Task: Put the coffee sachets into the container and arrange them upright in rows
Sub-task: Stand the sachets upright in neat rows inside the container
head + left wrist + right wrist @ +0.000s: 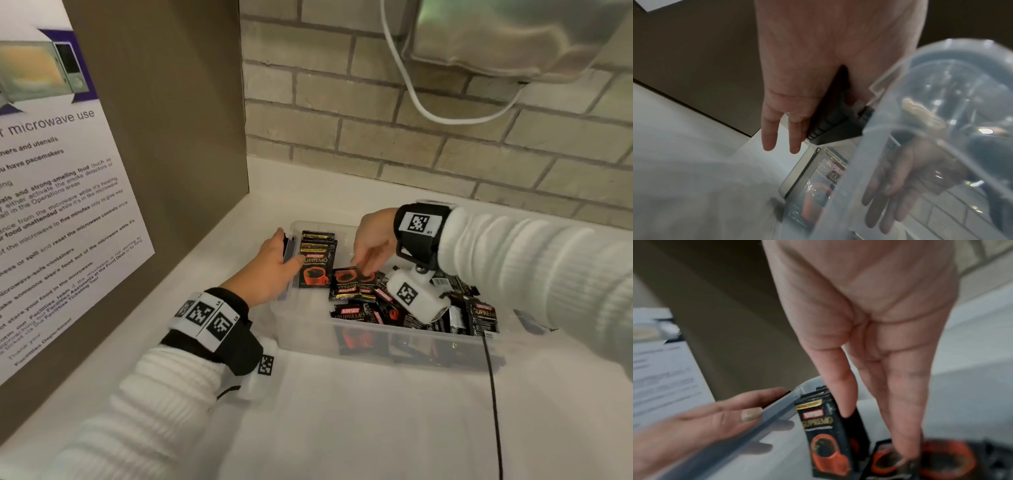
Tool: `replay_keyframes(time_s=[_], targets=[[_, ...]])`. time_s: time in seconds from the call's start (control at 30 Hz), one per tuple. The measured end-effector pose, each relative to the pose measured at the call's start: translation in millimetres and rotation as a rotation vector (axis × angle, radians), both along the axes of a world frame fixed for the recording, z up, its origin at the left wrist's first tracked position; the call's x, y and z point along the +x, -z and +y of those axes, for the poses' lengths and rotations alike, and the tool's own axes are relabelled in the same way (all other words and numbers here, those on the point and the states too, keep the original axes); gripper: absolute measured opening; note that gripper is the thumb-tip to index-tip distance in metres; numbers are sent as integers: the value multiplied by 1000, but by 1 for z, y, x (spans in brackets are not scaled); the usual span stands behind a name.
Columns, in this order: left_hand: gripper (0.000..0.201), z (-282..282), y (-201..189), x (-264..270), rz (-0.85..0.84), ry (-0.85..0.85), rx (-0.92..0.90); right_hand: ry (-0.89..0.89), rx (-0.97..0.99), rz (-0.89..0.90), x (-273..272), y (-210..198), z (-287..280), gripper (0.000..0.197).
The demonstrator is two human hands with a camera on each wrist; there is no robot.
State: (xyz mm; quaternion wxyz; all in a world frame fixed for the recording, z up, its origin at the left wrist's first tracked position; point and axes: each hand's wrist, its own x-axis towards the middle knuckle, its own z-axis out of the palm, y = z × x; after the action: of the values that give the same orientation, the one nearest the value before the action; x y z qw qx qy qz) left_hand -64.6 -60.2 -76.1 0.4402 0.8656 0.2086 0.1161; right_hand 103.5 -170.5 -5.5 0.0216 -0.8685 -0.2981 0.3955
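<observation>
A clear plastic container (308, 318) stands on the white counter. A short row of black Kopiko sachets (317, 260) stands upright against its left end, also seen in the right wrist view (822, 434). Several loose sachets (356, 313) lie jumbled in the middle and right of it. My left hand (277, 260) holds the container's left end, thumb on the rim and fingers outside over the dark latch (834, 126). My right hand (371, 246) reaches down with straight fingers. Its fingertips (906, 451) touch a loose sachet (941, 459) beside the row. The thumb is hidden.
A brown board with a microwave notice (68, 205) walls off the left. A brick wall (411, 137) runs behind, with a white cable (428, 113) hanging on it. A black cable (493, 394) crosses the counter (342, 411) in front of the container.
</observation>
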Motion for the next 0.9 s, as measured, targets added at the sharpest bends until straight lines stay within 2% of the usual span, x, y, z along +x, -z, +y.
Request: replay_keyframes(time_s=[0.03, 0.1, 0.13, 0.2, 0.27, 0.4, 0.53, 0.67, 0.77, 0.83, 0.9], targets=[[38, 0, 0, 0, 8, 1, 0, -89, -51, -140, -5, -7, -3, 18], [34, 0, 0, 1, 7, -1, 1, -398, -193, -400, -9, -13, -9, 40], [32, 0, -1, 1, 4, -3, 3, -541, -267, -475, -9, -13, -13, 51], [43, 1, 0, 1, 9, -8, 1, -741, -300, -533, -12, -10, -17, 61], [52, 2, 2, 1, 21, -8, -16, -838, -273, -466, -15, -3, -17, 63], [49, 1, 2, 1, 6, -11, -21, -874, -363, -383, -15, 16, -12, 60], [47, 0, 1, 1, -1, -17, -12, -869, -316, -412, -7, 14, -14, 38], [48, 1, 1, 1, 21, -18, 8, -873, -211, -397, 2, 21, -16, 33], [45, 0, 1, 1, 17, -15, 14, -771, -212, -330, 2, 23, -19, 46], [45, 0, 1, 1, 25, -16, 21, -699, -320, -266, 1, 26, -21, 68], [29, 0, 1, 1, 8, -15, 13, -728, -377, -310, 1, 30, -24, 88]])
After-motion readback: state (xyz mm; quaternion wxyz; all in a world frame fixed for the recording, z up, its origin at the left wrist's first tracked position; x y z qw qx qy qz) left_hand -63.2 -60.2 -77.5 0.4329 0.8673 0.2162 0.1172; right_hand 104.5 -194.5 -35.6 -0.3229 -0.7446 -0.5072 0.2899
